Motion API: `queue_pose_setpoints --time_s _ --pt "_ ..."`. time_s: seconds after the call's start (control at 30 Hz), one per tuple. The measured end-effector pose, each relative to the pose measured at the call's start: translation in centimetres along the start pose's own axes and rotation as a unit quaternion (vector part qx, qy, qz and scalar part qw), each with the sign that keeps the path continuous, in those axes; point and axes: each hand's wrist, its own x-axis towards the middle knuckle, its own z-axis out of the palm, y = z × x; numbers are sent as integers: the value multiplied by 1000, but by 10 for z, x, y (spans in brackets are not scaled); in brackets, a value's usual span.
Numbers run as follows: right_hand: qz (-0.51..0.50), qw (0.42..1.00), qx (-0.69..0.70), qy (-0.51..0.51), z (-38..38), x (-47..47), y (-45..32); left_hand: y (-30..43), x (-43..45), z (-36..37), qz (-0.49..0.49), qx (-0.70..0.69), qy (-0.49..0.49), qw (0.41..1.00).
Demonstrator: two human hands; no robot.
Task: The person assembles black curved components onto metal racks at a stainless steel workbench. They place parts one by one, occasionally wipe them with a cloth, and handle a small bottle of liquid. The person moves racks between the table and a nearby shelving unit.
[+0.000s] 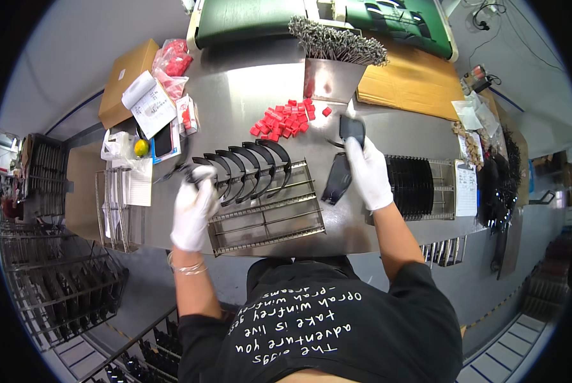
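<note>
My right hand (370,174), in a white glove, grips a glossy black curved piece (351,125) above the steel table. Just left of that palm shows a second black piece (337,181); whether it touches the hand I cannot tell. My left hand (195,208), also gloved, is closed around a dark part (196,173) blurred by motion. Beside it, a metal wire rack (267,218) carries a row of black curved pieces (250,165) standing on edge along its far side. Loose red plastic blocks (282,119) lie in a heap beyond the rack.
A metal bin (331,79) full of wire hooks stands at the back, before a green conveyor belt (252,19). Right lie flat cardboard (410,84) and another rack with packed black pieces (410,186). Left are a cardboard box (125,79), a notepad (154,107) and a yellow-green fruit (141,148).
</note>
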Motion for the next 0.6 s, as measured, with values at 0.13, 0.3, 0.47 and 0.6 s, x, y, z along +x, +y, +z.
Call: queue_pose_setpoints --time_s 0.13,0.3,0.47,0.6 --pt "180 975 52 -121 39 7 101 -20 -30 -44 -48 126 -23 991" --pt "98 938 -277 -186 69 26 76 -58 -62 -36 15 182 195 964" --pt "-43 893 -375 -246 69 52 85 -60 -87 -12 66 188 151 968" --pt "198 823 262 -464 78 -6 16 -82 -101 -19 168 260 7 951"
